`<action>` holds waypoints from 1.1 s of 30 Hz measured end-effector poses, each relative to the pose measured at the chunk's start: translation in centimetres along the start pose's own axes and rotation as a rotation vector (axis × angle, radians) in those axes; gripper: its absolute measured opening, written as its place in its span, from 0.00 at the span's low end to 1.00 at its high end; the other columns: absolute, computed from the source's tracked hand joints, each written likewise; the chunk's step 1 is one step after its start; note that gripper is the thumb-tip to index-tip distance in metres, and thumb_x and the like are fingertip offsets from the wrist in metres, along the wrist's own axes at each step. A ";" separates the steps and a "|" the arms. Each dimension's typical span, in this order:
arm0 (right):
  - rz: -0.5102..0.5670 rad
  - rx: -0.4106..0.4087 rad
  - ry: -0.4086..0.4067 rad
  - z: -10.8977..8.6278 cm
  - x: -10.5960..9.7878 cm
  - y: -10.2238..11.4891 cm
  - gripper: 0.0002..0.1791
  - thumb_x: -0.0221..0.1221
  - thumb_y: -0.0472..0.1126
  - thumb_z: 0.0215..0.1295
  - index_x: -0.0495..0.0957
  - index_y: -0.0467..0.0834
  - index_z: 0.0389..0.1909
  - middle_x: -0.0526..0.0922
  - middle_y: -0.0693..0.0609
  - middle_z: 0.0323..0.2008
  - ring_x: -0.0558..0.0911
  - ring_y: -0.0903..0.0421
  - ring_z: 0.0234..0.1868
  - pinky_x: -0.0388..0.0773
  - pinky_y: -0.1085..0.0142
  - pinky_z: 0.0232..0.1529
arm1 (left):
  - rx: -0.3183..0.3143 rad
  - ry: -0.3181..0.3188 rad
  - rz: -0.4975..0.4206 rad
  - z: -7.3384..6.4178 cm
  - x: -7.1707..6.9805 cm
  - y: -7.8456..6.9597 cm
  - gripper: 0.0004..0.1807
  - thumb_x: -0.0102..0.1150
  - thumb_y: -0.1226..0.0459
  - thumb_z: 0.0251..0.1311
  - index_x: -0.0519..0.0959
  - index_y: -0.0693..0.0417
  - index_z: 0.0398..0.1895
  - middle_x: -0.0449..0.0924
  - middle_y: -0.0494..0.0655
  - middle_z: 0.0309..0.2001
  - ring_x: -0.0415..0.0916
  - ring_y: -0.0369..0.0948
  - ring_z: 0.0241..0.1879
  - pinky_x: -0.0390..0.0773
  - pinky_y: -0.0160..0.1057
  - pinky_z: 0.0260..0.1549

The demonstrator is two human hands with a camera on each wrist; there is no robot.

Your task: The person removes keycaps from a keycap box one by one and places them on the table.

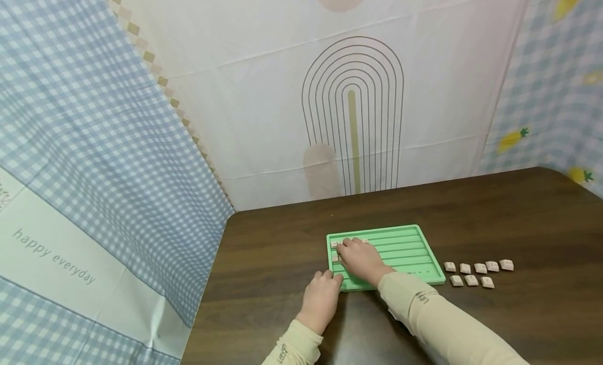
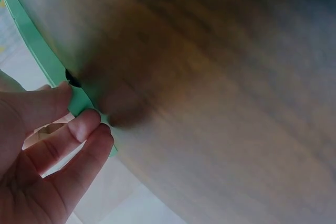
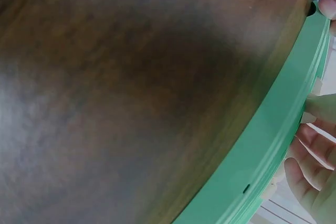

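The green tray (image 1: 400, 244) is lying flat on the brown table (image 1: 254, 271); to the left of the tray a wide stretch of wood is reaching to the table's left edge, well apart from it; behind the tray a narrower strip is running to the far edge, and a white cloth (image 1: 245, 119) is hanging beyond; on the right of the tray the room is being shared with eight loose keycaps (image 1: 471, 280), which are sitting near its right rim in two uneven rows, five farther and three nearer; at the front of the tray the pale right sleeve (image 1: 452, 318) is crossing over the near rim. The left hand (image 1: 321, 297) is holding the tray's near left corner between thumb and fingers; the right hand (image 1: 363, 260) is working inside the tray's left part, its fingers bending over the keycaps there; whether it is pinching one, I cannot tell. Inside, long ridges are dividing the tray into rows; small white keycaps (image 1: 335, 258) are standing at the left ends of the two farthest rows, and the right hand is partly hiding them, so their number is staying uncertain.
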State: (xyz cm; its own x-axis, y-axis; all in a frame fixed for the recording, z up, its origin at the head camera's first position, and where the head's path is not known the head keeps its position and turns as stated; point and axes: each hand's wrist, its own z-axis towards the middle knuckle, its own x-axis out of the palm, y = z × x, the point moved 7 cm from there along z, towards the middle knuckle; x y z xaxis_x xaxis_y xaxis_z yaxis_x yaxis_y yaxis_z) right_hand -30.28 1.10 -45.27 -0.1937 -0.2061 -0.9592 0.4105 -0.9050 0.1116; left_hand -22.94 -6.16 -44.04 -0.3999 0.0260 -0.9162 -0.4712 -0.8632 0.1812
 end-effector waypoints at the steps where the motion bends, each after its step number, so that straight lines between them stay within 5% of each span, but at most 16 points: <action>1: 0.007 0.003 -0.001 0.0 0.0 0.0 0.06 0.57 0.43 0.62 0.79 0.45 0.36 0.79 0.50 0.33 0.78 0.51 0.34 0.78 0.55 0.35 | 0.000 -0.001 0.002 0.0 0.0 0.0 0.03 0.61 0.66 0.52 0.79 0.47 0.28 0.78 0.43 0.26 0.70 0.40 0.23 0.76 0.32 0.20; 6: -0.004 0.004 -0.017 0.1 -0.1 -0.2 0.06 0.57 0.43 0.62 0.80 0.46 0.36 0.80 0.50 0.33 0.78 0.51 0.34 0.78 0.56 0.34 | 0.003 -0.005 0.012 0.1 0.0 -0.1 0.02 0.61 0.65 0.52 0.79 0.47 0.28 0.78 0.43 0.26 0.70 0.40 0.23 0.76 0.31 0.20; 12: -0.128 -0.086 -0.090 -0.3 -1.0 0.6 0.07 0.58 0.43 0.61 0.80 0.47 0.36 0.81 0.51 0.34 0.79 0.52 0.36 0.79 0.58 0.36 | -0.006 0.045 0.014 -0.1 0.7 0.2 0.01 0.61 0.62 0.53 0.79 0.47 0.29 0.78 0.43 0.27 0.71 0.40 0.24 0.77 0.32 0.22; 18: -0.119 -0.192 -0.237 -2.3 -5.0 -0.8 0.02 0.61 0.37 0.55 0.78 0.44 0.30 0.79 0.53 0.28 0.77 0.55 0.30 0.76 0.65 0.28 | -0.006 0.034 0.009 -0.1 0.4 0.2 0.02 0.61 0.62 0.52 0.78 0.47 0.28 0.78 0.42 0.27 0.71 0.39 0.24 0.76 0.31 0.21; 23: -0.068 -0.181 -0.280 -5.4 -8.8 -4.9 0.05 0.63 0.36 0.53 0.79 0.44 0.32 0.79 0.53 0.29 0.77 0.56 0.31 0.77 0.65 0.29 | 0.002 0.030 0.001 0.2 0.3 -0.2 0.04 0.63 0.65 0.50 0.78 0.47 0.28 0.78 0.43 0.27 0.71 0.40 0.25 0.76 0.31 0.21; 27: -0.016 -0.054 -0.215 -9.0 -9.9 -9.6 0.09 0.63 0.39 0.54 0.80 0.46 0.37 0.80 0.53 0.34 0.79 0.54 0.36 0.78 0.61 0.33 | 0.010 0.046 -0.010 0.1 0.6 -0.2 0.04 0.63 0.66 0.51 0.78 0.47 0.28 0.78 0.43 0.27 0.71 0.40 0.25 0.77 0.31 0.21; 33: -0.015 0.134 -0.095 -15.1 -10.1 -16.5 0.09 0.63 0.41 0.54 0.81 0.49 0.38 0.79 0.56 0.34 0.78 0.57 0.32 0.73 0.65 0.24 | 0.009 0.074 -0.043 -0.3 0.6 -0.3 0.06 0.63 0.68 0.50 0.78 0.48 0.29 0.77 0.45 0.27 0.71 0.41 0.25 0.77 0.30 0.21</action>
State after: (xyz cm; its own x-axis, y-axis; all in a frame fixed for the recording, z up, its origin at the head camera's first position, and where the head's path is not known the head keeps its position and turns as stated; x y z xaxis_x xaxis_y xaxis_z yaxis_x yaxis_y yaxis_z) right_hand -21.65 23.72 -41.35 -0.2848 -0.2202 -0.9329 0.2855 -0.9486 0.1367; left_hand -22.81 -6.08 -44.75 -0.3197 0.0255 -0.9472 -0.4941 -0.8575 0.1437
